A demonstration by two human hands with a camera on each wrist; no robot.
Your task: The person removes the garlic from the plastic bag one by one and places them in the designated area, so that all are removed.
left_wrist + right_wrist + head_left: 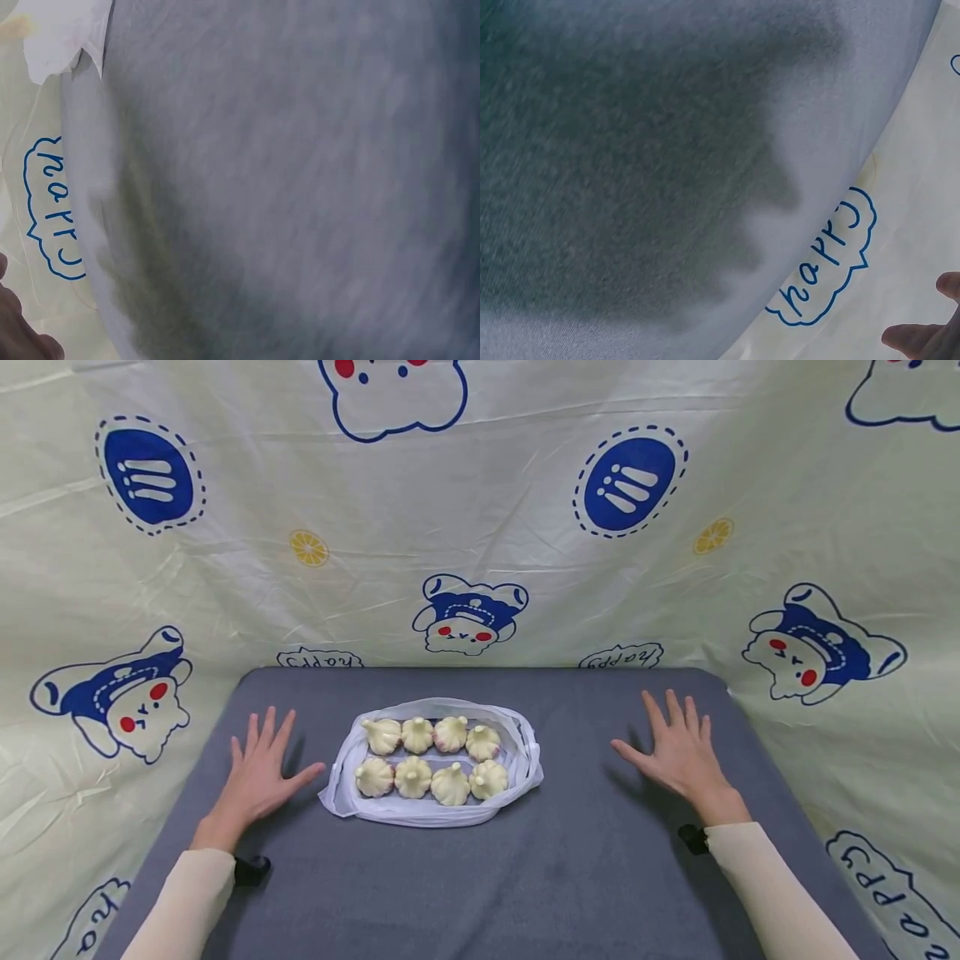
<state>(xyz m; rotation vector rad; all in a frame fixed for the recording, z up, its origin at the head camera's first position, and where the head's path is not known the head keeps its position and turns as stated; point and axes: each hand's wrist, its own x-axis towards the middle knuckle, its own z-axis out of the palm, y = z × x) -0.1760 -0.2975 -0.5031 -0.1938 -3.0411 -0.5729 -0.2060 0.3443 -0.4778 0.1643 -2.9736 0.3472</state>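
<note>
Several garlic bulbs [412,777] lie in two rows inside a white plastic bag [450,817] whose rim is rolled down into an oval. To the left of the bag is my left hand [258,772], fingers spread and thumb pointing at the bag's edge. My right hand [681,758] is held well to the right of the bag, its fingers also spread. Neither hand holds anything, and each casts a shadow on the cloth. In the left wrist view, part of the bag [64,34] shows at the top left corner. Fingertips [915,337] appear at the lower right of the right wrist view.
A grey cloth-covered table [480,893] lies under the hands and the bag. Behind it and along both sides hangs a pale curtain [480,510] printed with cartoon figures. Dark straps [251,870] with small devices are worn at the wrists.
</note>
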